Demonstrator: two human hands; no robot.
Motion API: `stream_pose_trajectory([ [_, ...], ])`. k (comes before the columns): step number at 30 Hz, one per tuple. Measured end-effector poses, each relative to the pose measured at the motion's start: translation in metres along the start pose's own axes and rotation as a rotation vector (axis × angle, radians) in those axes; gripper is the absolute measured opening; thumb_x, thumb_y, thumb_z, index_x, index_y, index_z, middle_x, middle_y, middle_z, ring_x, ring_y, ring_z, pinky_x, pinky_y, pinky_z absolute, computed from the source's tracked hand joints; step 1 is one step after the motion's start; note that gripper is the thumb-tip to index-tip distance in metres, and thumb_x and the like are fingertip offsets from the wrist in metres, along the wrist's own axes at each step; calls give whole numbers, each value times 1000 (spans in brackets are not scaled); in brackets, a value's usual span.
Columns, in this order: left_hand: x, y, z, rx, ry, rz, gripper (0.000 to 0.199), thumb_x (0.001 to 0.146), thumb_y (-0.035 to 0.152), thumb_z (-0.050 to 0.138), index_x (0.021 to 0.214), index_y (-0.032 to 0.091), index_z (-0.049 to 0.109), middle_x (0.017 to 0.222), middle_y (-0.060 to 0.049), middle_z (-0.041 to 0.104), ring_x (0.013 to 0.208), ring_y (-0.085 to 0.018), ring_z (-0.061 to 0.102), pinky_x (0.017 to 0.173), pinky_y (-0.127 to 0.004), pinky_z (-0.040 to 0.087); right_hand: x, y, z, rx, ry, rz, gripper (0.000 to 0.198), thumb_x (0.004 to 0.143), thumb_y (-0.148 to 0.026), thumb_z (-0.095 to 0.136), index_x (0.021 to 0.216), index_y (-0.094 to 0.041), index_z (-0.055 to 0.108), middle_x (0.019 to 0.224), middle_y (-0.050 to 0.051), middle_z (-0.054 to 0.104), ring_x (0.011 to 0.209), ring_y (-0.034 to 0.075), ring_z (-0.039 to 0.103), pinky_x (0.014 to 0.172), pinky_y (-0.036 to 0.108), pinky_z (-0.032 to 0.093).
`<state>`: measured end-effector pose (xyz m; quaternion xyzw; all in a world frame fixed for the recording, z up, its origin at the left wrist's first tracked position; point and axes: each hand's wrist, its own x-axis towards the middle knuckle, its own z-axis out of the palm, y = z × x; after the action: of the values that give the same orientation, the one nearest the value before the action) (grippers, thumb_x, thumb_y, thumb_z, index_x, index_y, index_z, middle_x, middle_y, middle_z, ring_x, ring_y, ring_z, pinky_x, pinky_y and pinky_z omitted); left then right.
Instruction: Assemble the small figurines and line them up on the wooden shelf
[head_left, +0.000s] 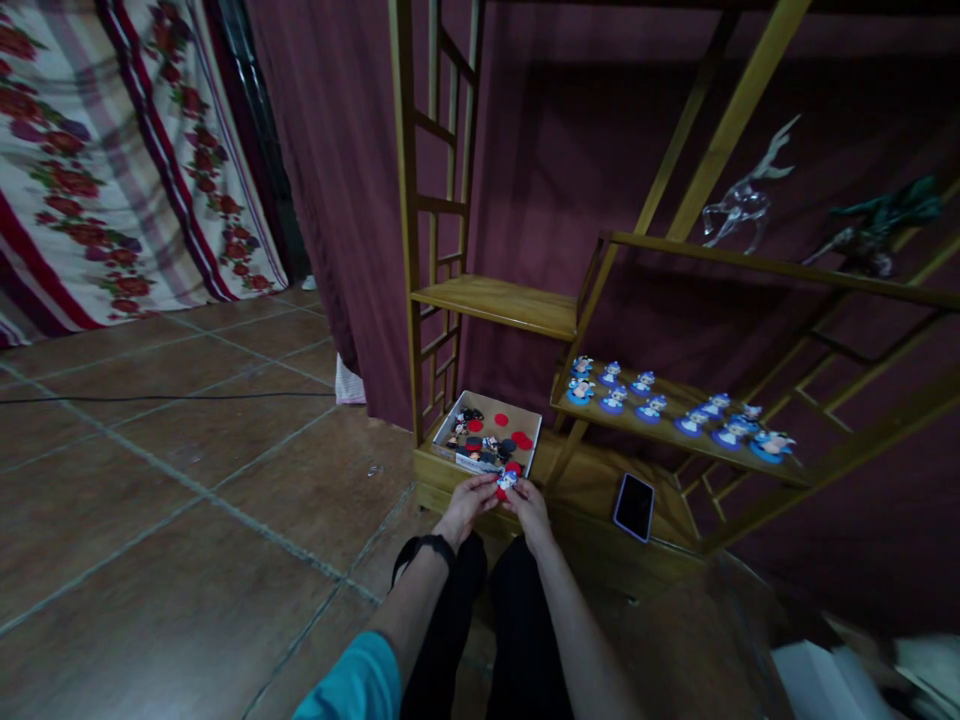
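Observation:
Over the front edge of the low wooden shelf, my left hand (471,500) and my right hand (529,508) meet around a small white-and-blue figurine (508,480). The fingers of both hands are closed on it from either side, with red round its base. Just beyond them is a shallow cardboard box (534,428) holding red discs (501,420), dark discs and several small figures, too jumbled to tell apart. On the raised shelf (660,438) to the right, several blue-and-white figurines (613,398) stand upright in rows on round bases.
A phone (634,506) lies on the low shelf at right. The wooden rack's upright post (405,200) rises at the left, beside a higher shelf board (502,305). A clear deer ornament (742,205) and a dark green statue (877,225) stand on top at right.

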<state>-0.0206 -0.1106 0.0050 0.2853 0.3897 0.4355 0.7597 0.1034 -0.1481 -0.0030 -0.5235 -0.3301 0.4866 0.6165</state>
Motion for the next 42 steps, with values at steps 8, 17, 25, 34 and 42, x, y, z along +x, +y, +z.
stream_pose_trajectory([
  [8,3,-2,-1,-15,-35,-20,15,67,12,67,81,8,64,73,-11,67,61,-13,64,61,-23,53,0,0,0,43,47,-1,28,58,-37,69,78,-17,63,77,2,65,67,15,61,63,29,52],
  [17,2,-2,0,-23,-25,-17,17,69,9,65,86,9,63,73,-9,67,61,-12,64,60,-22,53,-2,-1,0,38,30,-22,29,57,-40,70,73,-18,61,74,1,64,63,14,61,61,28,51],
  [25,4,-4,-2,-1,-51,-13,31,58,7,73,86,10,63,73,-8,67,66,-14,64,65,-24,51,0,2,0,38,52,-11,27,57,-39,69,72,-19,59,74,0,64,64,15,62,61,30,52],
  [34,4,-7,-1,27,-71,41,39,51,7,77,87,11,63,71,-5,67,63,-12,62,64,-23,48,1,1,0,-1,-37,-5,35,59,-35,69,90,-20,61,89,4,66,83,20,62,70,32,52],
  [42,5,-9,-4,18,-110,53,41,49,6,76,88,11,64,75,-7,67,64,-13,62,66,-25,47,2,5,0,-7,-24,-44,38,59,-35,67,94,-21,61,88,3,67,82,20,62,72,34,50],
])
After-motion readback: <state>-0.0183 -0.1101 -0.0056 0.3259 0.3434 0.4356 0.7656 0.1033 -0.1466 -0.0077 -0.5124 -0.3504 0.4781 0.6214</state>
